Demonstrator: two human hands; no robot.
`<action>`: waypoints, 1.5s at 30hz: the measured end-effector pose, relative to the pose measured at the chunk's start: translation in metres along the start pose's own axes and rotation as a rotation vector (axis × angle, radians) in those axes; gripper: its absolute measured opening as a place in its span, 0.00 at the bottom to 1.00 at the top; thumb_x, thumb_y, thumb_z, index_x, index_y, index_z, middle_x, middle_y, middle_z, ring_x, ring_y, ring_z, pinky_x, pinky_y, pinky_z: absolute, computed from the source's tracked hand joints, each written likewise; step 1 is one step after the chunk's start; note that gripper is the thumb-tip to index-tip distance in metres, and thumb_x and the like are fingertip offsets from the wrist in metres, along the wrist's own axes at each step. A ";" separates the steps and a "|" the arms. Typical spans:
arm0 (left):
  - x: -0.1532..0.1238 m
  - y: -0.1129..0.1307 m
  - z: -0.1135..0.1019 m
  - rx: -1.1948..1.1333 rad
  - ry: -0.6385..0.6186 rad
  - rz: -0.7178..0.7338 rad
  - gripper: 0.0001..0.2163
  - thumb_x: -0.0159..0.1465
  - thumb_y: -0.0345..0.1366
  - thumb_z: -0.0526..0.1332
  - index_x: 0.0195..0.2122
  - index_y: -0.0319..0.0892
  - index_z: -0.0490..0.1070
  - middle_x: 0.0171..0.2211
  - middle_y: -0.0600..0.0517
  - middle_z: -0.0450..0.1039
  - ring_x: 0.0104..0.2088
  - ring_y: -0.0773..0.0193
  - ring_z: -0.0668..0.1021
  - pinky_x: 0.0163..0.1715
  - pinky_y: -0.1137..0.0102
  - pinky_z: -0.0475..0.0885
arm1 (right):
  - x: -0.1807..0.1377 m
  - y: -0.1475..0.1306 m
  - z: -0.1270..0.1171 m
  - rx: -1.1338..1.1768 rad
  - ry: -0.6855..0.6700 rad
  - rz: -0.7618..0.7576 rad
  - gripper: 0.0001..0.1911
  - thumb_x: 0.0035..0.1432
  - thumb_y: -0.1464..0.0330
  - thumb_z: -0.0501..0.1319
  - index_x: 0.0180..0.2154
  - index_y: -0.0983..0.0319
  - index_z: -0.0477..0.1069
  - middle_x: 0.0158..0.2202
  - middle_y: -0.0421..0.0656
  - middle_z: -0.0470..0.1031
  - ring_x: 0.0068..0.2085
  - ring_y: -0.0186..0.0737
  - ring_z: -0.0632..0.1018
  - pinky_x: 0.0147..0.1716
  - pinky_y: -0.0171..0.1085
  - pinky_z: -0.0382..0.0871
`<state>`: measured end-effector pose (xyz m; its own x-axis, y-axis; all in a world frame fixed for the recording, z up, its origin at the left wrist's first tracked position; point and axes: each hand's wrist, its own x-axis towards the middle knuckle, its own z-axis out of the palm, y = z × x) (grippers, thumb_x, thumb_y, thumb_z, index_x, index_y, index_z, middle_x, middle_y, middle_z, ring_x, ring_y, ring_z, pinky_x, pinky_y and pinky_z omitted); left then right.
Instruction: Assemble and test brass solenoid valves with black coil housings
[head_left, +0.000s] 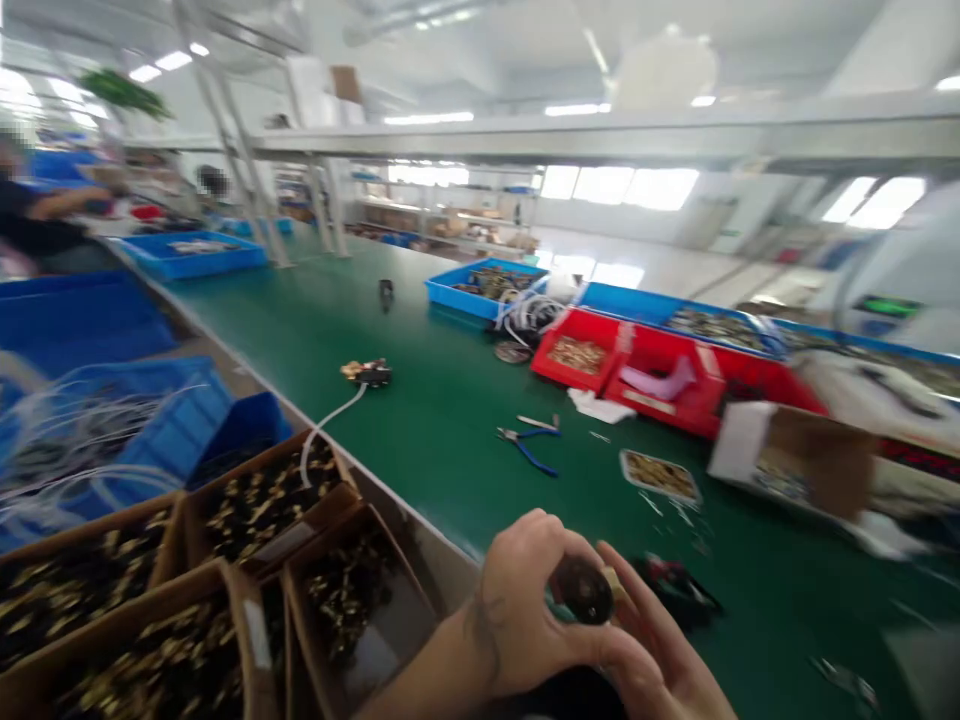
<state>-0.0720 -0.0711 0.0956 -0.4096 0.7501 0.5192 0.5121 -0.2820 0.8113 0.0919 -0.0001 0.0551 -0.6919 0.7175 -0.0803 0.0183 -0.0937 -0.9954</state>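
My left hand [525, 590] is closed round a dark, round-ended handle [589, 592] with a teal edge, which looks like a screwdriver's; its far end is hidden. Pressed close beside it, my right hand [652, 645] has its fingers curled about a small brass-coloured part [616, 583], mostly covered by the hands. On the green bench [442, 430] beyond them lie blue-handled pliers [531, 447]. A dark piece with red bits [675, 590] rests just past my right fingers. Farther left is a brass-and-black assembly [367, 373] with a white tube.
Cardboard boxes [244, 620] of brass-and-black parts stand at the left, beside blue bins [187, 410] with tubing. Red bins [667, 385], a small parts tray [660, 475] and an open carton [795, 460] line the right. A person [45, 215] works at the far left.
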 end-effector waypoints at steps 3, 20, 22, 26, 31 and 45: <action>-0.006 0.018 0.030 -0.054 -0.064 0.076 0.24 0.54 0.60 0.67 0.38 0.43 0.74 0.28 0.53 0.71 0.30 0.63 0.73 0.31 0.69 0.69 | -0.014 -0.010 -0.006 0.269 0.061 -0.010 0.31 0.49 0.51 0.72 0.52 0.57 0.75 0.50 0.50 0.78 0.49 0.52 0.78 0.49 0.46 0.74; -0.036 0.066 0.068 -0.138 -0.359 0.332 0.25 0.58 0.55 0.64 0.50 0.43 0.73 0.36 0.50 0.68 0.36 0.66 0.74 0.35 0.75 0.73 | -0.100 -0.019 -0.033 0.584 0.139 -0.164 0.22 0.46 0.62 0.77 0.44 0.53 0.78 0.36 0.38 0.78 0.34 0.33 0.77 0.37 0.30 0.72; -0.037 0.066 0.069 -0.124 -0.378 0.352 0.25 0.58 0.55 0.64 0.50 0.43 0.73 0.36 0.50 0.68 0.37 0.65 0.73 0.36 0.74 0.73 | -0.102 -0.017 -0.035 0.576 0.147 -0.176 0.22 0.46 0.62 0.77 0.44 0.53 0.78 0.36 0.39 0.78 0.34 0.33 0.77 0.38 0.31 0.72; -0.036 0.067 0.069 -0.123 -0.382 0.382 0.24 0.59 0.52 0.65 0.51 0.43 0.72 0.36 0.50 0.67 0.38 0.65 0.73 0.38 0.74 0.73 | -0.104 -0.012 -0.036 0.538 0.152 -0.190 0.21 0.48 0.63 0.76 0.45 0.54 0.77 0.36 0.39 0.77 0.34 0.35 0.77 0.38 0.32 0.73; -0.036 0.068 0.068 -0.137 -0.402 0.354 0.22 0.60 0.50 0.67 0.52 0.45 0.71 0.38 0.50 0.68 0.40 0.64 0.73 0.40 0.73 0.73 | -0.102 -0.007 -0.035 0.510 0.164 -0.153 0.21 0.48 0.62 0.76 0.45 0.54 0.76 0.36 0.39 0.77 0.34 0.36 0.77 0.38 0.34 0.73; -0.022 0.047 0.080 -0.314 -0.434 -0.246 0.16 0.72 0.43 0.50 0.33 0.43 0.72 0.32 0.51 0.70 0.35 0.64 0.74 0.37 0.72 0.71 | -0.101 -0.009 -0.037 0.380 0.241 -0.238 0.16 0.55 0.66 0.72 0.46 0.54 0.77 0.44 0.41 0.79 0.42 0.35 0.79 0.43 0.32 0.74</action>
<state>0.0217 -0.0532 0.1010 -0.1079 0.9735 0.2017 0.1662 -0.1824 0.9691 0.1884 -0.0457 0.0701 -0.4581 0.8842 0.0918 -0.4140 -0.1208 -0.9022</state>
